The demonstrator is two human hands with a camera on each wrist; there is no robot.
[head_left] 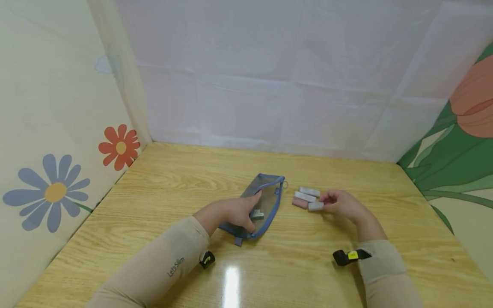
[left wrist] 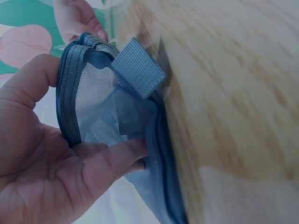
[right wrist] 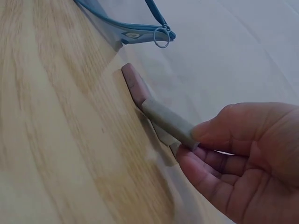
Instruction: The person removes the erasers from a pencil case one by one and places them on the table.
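A blue-edged mesh zip pouch [head_left: 275,205] lies on the table, its mouth spread apart. My left hand [head_left: 239,212] is at that mouth, thumb and fingers spread against its two edges; in the left wrist view some fingers reach inside the pouch [left wrist: 98,100]. Small pale grey pieces [head_left: 257,215] show in the pouch. To its right, my right hand [head_left: 340,205] pinches a small grey rectangular block [right wrist: 169,122] between thumb and fingertips. Beside it lie a pink block [head_left: 299,202] and two other pale grey blocks [head_left: 309,191], close together.
The wood-grain table [head_left: 173,175] meets a white cloth backdrop [head_left: 250,111] at the back. Flower-printed panels stand on the left [head_left: 57,128] and the right [head_left: 462,162]. A ring pull [head_left: 285,185] hangs at the pouch's far corner.
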